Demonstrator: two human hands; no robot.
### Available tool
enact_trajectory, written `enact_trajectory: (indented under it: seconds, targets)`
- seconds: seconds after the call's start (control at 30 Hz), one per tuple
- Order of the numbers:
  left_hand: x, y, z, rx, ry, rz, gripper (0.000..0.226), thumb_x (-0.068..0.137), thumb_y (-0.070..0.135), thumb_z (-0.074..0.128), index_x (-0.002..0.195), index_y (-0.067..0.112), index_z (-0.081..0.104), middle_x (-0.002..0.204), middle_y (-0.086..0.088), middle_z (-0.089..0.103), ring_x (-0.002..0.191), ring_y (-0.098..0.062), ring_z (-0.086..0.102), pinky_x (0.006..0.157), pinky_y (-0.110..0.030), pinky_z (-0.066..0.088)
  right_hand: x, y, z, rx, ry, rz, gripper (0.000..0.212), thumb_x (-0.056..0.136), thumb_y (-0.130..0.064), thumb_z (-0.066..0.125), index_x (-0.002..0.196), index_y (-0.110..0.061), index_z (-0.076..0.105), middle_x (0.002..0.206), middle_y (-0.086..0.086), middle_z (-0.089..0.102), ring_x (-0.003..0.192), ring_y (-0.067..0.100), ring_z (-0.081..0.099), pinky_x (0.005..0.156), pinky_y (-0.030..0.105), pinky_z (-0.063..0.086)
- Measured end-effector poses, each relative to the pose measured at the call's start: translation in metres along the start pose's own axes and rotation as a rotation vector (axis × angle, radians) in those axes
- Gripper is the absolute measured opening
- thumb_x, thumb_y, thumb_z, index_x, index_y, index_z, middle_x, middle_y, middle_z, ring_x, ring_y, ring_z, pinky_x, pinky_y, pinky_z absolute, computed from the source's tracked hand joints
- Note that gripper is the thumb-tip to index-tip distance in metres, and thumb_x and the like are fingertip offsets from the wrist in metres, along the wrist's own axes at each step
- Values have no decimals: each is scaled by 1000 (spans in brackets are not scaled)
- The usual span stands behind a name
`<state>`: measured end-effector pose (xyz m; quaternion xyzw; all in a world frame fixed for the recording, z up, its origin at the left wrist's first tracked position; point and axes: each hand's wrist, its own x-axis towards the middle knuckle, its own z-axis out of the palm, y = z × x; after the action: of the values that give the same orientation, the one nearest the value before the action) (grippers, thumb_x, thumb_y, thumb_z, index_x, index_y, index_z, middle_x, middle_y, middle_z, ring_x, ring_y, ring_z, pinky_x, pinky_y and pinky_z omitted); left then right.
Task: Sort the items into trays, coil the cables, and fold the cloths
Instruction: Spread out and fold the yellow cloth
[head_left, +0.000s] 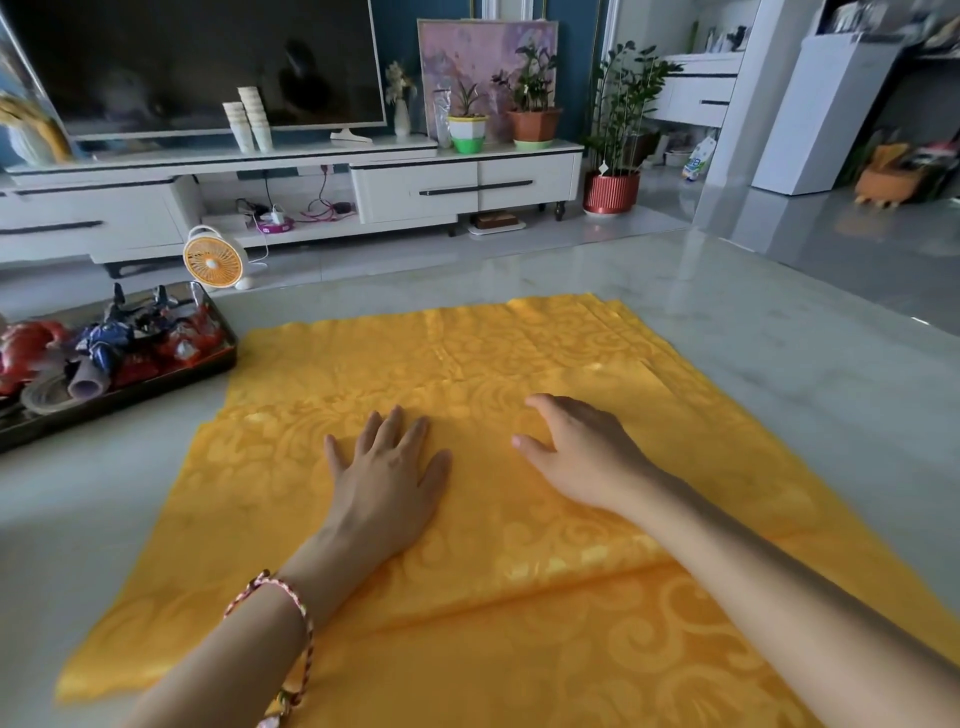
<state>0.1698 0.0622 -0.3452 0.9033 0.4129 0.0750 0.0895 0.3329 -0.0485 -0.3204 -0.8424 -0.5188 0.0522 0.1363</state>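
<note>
On the pale table (779, 374), a yellow patterned cloth (467, 358) lies spread flat, with a soft fold ridge across its near part. Left hand (387, 478) lies palm down on the cloth, fingers straight and spread, grip wide, holding nothing. Right hand (576, 452) rests just beside it, also on the cloth, grip wide. Braided bracelet (293, 608) on the left wrist. Dark tray (156, 382) of red and blue items sits just beside the cloth's far left corner.

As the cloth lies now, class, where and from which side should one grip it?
Probably its two far corners, pinched from the near side: the cloth lies flat, those corners free on the table, beyond the left hand and right hand.
</note>
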Motion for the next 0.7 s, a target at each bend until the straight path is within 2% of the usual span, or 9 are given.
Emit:
enact_trajectory:
  seconds: [0.13, 0.2, 0.33, 0.4, 0.47, 0.5, 0.57, 0.63, 0.7]
  targets:
    - [1, 0, 3, 3, 25, 2, 56, 96, 53, 23, 147, 32, 20, 158, 4, 7, 145, -16, 1, 113, -52, -2, -1, 7, 17, -65, -65, 10, 62, 96, -55, 25, 149, -24, 18, 159, -1, 6, 145, 14, 2, 117, 40, 2]
    - [2, 0, 2, 4, 16, 1, 56, 96, 53, 23, 147, 31, 20, 158, 5, 7, 145, -16, 1, 114, -51, -1, -3, 10, 24, -67, -48, 6, 62, 95, -57, 21, 150, -27, 15, 159, -3, 1, 146, 12, -2, 117, 38, -2]
    - [-9, 7, -9, 68, 7, 3, 56, 98, 50, 22, 148, 25, 19, 158, 1, 6, 146, -18, -3, 113, -54, -6, -6, 5, 25, -62, 58, 29, 58, 97, -52, 28, 147, -22, 26, 158, 1, 14, 145, 16, 8, 116, 40, 1]
    - [-30, 14, -9, 125, 78, 39, 55, 97, 49, 21, 146, 23, 23, 158, 0, 10, 146, -18, -4, 112, -53, -9, -13, 0, 19, -180, 199, 2, 50, 99, -38, 34, 142, -13, 34, 154, 8, 24, 144, 22, 14, 116, 41, 3]
    - [-54, 22, -4, 89, 77, 62, 56, 96, 51, 20, 146, 25, 23, 157, 3, 11, 145, -17, -6, 112, -52, -9, -19, -8, 16, -191, 295, -124, 42, 96, -17, 40, 137, -8, 41, 149, 13, 33, 142, 26, 21, 116, 40, 9]
    - [-65, 24, -2, 70, 49, 61, 56, 95, 52, 20, 146, 26, 21, 157, 4, 9, 145, -17, -7, 112, -52, -9, -26, -15, 15, -115, 298, -204, 41, 93, -10, 43, 134, -8, 44, 146, 12, 38, 140, 26, 27, 115, 36, 14]
    - [-74, 23, 2, 61, -10, 41, 57, 96, 52, 18, 147, 28, 14, 158, 6, 2, 145, -18, -10, 112, -54, -7, -42, -32, 15, 112, 226, -274, 40, 93, -13, 46, 133, -12, 46, 142, 6, 44, 134, 20, 34, 108, 23, 21]
    - [-75, 18, 4, 41, -41, 41, 57, 97, 50, 16, 149, 29, 7, 158, 8, -5, 145, -17, -12, 113, -51, -7, -57, -43, 24, 169, 113, -322, 41, 98, -23, 41, 138, -16, 40, 147, 2, 37, 137, 15, 28, 109, 20, 16]
    - [-80, 6, 2, 7, -36, 43, 56, 98, 49, 15, 149, 32, 4, 158, 9, -8, 144, -13, -13, 114, -47, -9, -66, -46, 34, 63, 18, -336, 46, 101, -32, 31, 145, -20, 29, 156, -1, 20, 143, 12, 12, 116, 25, 6]
